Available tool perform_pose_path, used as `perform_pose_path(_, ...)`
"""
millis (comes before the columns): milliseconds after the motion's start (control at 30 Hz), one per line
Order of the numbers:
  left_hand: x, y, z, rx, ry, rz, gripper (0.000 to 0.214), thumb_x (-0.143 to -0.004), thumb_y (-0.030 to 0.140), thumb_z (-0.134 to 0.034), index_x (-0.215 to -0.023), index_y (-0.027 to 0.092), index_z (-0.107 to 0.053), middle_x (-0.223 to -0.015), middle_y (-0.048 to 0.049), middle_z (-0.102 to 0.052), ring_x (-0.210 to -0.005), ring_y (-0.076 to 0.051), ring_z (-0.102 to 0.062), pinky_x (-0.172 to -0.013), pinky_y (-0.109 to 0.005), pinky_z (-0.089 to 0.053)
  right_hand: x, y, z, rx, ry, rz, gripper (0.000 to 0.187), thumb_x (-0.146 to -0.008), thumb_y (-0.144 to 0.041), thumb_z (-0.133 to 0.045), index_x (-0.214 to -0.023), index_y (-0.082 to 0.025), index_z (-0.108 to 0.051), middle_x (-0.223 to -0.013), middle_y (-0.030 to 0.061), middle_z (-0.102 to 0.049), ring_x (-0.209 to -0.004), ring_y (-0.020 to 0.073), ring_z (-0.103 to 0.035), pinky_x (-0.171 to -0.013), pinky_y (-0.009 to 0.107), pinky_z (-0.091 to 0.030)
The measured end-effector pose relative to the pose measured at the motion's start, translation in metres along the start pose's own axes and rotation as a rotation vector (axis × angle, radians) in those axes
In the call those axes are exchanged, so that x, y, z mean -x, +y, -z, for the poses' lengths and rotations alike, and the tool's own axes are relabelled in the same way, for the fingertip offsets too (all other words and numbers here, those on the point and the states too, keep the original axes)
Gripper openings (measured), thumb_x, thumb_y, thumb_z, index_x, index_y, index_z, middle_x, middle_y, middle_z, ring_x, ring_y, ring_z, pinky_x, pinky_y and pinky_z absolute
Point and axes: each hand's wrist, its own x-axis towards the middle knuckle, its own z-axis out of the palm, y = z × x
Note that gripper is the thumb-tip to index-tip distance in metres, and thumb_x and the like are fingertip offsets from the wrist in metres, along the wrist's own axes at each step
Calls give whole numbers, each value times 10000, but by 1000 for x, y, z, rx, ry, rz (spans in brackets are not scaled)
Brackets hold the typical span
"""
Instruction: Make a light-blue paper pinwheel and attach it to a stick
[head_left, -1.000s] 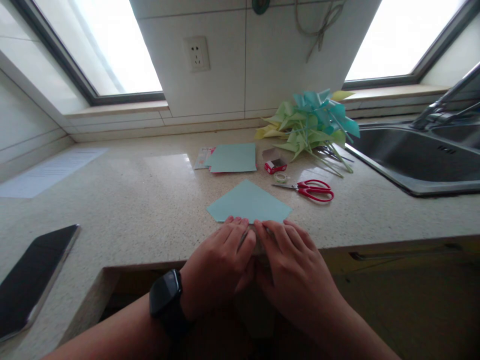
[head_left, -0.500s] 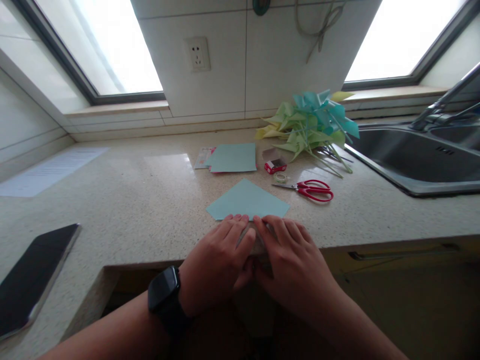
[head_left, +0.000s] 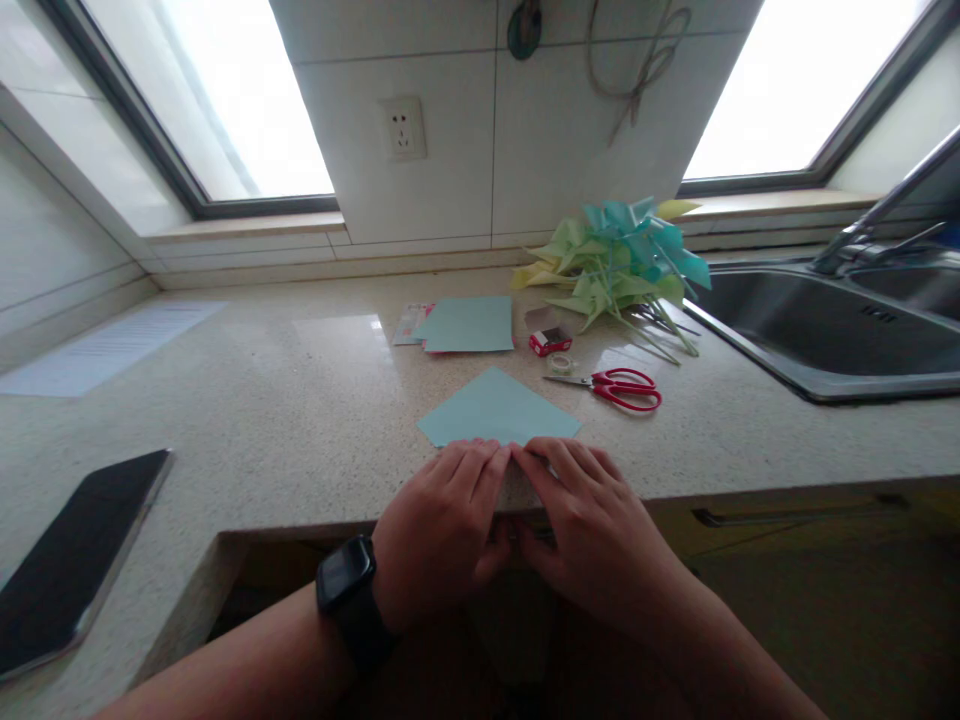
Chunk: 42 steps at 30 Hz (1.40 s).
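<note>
A light blue sheet of paper point(head_left: 498, 412), folded to a triangle-like shape, lies on the counter in front of me. Its near edge runs under my fingertips. My left hand point(head_left: 448, 510), below a black watch point(head_left: 346, 575), presses flat fingertips on that edge left of its middle. Beside it, my right hand point(head_left: 574, 500) lays its fingers along the right part of the same edge. The index fingertips nearly meet. Both thumbs point down past the counter's front edge, apart from the paper. Part of the near edge is hidden by the fingers.
Red-handled scissors point(head_left: 626, 388), a tape roll point(head_left: 559, 363) and a small red box point(head_left: 550, 341) lie to the right. Stacked paper sheets point(head_left: 472, 324) sit behind. Paper pinwheels point(head_left: 622, 255) lie near the sink point(head_left: 817, 335). A dark phone or tablet point(head_left: 75, 560) and printed sheet point(head_left: 112, 345) are left.
My left index finger has straightened and moved forward to the paper's edge, next to my right index finger. The view has tilted up slightly; the paper stays in place on the counter.
</note>
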Motion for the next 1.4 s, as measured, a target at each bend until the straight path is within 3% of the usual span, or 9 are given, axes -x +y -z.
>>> perform_pose_path(400,17,11,5,23,80,-65,424,-913,111,-543,-1330,42,-575,-1268,-157,-653,-1145,-273,-613,-1027,-417,-556,21,-3,3,-97,69,53,355,-902,-155,-585,-1255,-145,-620,-1118,87,-647,-1014,263,-558,-936,427,-412)
perform_pose_path(733,17,12,3,-68,73,-96,391,-924,92,-531,-1294,-11,-605,-1205,-185,-672,-1112,-307,-616,-985,-455,-579,26,-11,-11,-73,234,-13,351,-923,-140,-579,-1267,-139,-651,-1103,94,-642,-1038,263,-537,-946,400,-387)
perform_pose_path(900,16,14,2,-153,70,-126,382,-929,93,-494,-1275,-15,-615,-1215,-193,-693,-1057,-309,-655,-918,-456,-603,30,-13,-17,-31,240,-42,395,-924,-152,-585,-1316,-135,-632,-1107,94,-651,-1043,274,-528,-961,413,-381)
perform_pose_path(1133,14,9,0,-181,66,-139,468,-909,68,-483,-1363,-22,-553,-1304,-198,-654,-1162,-319,-626,-989,-444,-571,29,-19,-24,39,272,-64,484,-919,-169,-582,-1398,-111,-557,-1125,91,-664,-1083,280,-508,-993,430,-344)
perform_pose_path(1400,11,10,2,-155,66,-110,451,-899,82,-540,-1332,-37,-577,-1230,-189,-669,-1109,-310,-627,-965,-436,-585,31,-23,-33,55,292,-117,478,-940,-241,-573,-1398,-105,-558,-1131,135,-600,-1095,313,-493,-935,446,-366)
